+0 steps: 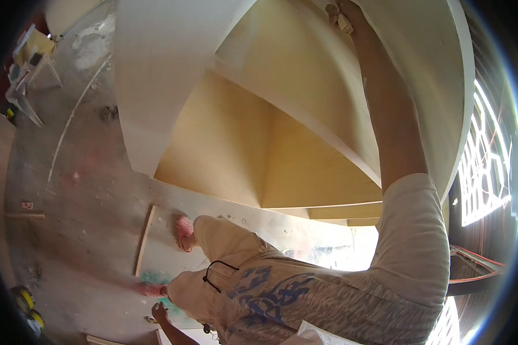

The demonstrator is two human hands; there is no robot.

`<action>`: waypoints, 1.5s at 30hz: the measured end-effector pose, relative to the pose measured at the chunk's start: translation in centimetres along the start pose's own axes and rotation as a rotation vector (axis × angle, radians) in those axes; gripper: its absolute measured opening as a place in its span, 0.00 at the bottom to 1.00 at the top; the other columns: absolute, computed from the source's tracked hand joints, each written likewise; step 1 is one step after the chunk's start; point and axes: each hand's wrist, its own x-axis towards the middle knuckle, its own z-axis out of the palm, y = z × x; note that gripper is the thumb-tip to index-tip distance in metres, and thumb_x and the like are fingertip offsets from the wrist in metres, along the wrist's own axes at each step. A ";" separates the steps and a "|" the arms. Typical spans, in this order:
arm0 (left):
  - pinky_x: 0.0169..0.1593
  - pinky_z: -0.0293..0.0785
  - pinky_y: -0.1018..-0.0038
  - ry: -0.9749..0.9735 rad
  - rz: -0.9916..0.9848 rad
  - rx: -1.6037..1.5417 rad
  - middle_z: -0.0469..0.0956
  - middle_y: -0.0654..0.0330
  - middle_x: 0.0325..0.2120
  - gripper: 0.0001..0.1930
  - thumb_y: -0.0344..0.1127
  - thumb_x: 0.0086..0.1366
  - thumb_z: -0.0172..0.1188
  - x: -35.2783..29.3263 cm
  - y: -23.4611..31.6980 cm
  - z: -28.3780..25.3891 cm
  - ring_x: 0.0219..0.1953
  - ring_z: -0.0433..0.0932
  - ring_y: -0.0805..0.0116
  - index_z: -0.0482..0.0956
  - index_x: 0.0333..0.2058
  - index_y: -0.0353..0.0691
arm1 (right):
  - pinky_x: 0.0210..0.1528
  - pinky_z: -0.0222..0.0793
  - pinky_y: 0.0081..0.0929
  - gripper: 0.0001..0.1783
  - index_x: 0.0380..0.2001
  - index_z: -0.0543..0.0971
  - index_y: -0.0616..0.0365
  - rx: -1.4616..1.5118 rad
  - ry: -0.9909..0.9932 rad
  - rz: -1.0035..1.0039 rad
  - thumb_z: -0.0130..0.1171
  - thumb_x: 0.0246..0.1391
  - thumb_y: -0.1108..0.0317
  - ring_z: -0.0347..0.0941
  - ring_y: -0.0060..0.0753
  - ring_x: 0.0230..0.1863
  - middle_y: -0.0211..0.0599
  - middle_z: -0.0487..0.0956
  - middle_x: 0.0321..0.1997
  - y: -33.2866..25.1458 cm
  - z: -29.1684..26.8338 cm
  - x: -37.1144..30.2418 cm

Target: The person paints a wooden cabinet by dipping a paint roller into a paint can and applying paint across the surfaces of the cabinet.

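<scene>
A large cabinet-like piece (322, 75) with pale painted panels and open tan compartments fills the upper middle. My right arm reaches up along it. At the top edge of the view, my right hand (351, 12) is closed around a small pale folded pad (345, 24), held against the panel; its exact kind is unclear. Low on the left, my left hand (160, 313) hangs beside my leg with its fingers curled. A small pale bit shows at those fingertips, too small to name.
Thin wooden strips (145, 241) lie on the stained grey floor (92, 172). A white plastic chair (31, 86) with things on it stands at the far left. Yellow-and-black round items (29, 307) sit at lower left. A bright grille (486, 161) and red cables (477, 264) are at right.
</scene>
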 end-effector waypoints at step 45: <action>0.32 0.70 0.73 -0.486 0.571 0.721 0.75 0.57 0.30 0.17 0.35 0.52 0.53 -17.5 13.1 1.4 0.29 0.74 0.71 0.70 0.40 0.33 | 0.11 0.53 0.14 0.20 0.45 0.68 0.64 0.869 -0.112 0.378 0.47 0.46 0.68 0.57 0.13 0.11 0.26 0.66 0.17 0.3 -14.8 -67.9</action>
